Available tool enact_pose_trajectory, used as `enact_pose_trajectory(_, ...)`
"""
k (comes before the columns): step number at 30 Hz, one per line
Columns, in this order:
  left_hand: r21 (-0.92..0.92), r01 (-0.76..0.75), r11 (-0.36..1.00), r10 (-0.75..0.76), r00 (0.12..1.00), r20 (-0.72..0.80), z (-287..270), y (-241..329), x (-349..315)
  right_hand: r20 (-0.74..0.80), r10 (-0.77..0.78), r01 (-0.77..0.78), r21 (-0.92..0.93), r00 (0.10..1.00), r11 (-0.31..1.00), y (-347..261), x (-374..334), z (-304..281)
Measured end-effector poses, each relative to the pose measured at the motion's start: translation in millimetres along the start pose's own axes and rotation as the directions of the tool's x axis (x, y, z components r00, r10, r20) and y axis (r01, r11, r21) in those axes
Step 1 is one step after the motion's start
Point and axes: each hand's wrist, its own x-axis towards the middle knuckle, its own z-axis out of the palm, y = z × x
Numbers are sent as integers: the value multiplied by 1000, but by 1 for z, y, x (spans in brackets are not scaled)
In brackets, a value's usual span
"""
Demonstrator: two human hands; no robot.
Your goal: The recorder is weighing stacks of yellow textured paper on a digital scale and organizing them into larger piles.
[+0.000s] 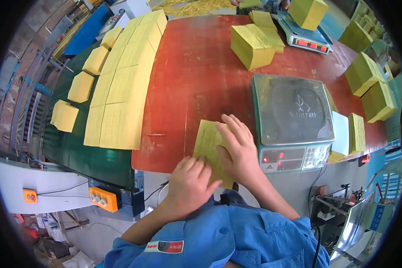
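Paper [205,134], probably light, bendable, easily creased and best held by its opposite long edges, lies just left of the digital bench scale [290,114]. The left hand [187,185] curls at its left edge and the right hand [241,154] spreads over its right side, toward the scale; whether either pinches it, I cannot tell. It looks yellow and roughly rectangular, with rounded marks across its face, its sheet count unclear.
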Motion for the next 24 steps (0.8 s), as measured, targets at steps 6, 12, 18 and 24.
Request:
enact_pose_trajectory(6,111,123,986,-102,979,-177,17,19,35,-60,334,-227,621,941,750,0,-114,-29)
enact_pose_trajectory(12,34,150,988,-142,976,-165,56,12,32,482,692,-588,802,537,-102,26,-176,45)
enact_pose_trajectory(18,-3,79,997,-78,984,-158,55,20,16,491,638,-303,870,592,-389,5,-179,62)
enact_pose_trajectory(24,-163,112,980,-138,977,-161,41,22,-24,576,626,-367,817,525,-444,-2,-187,53)
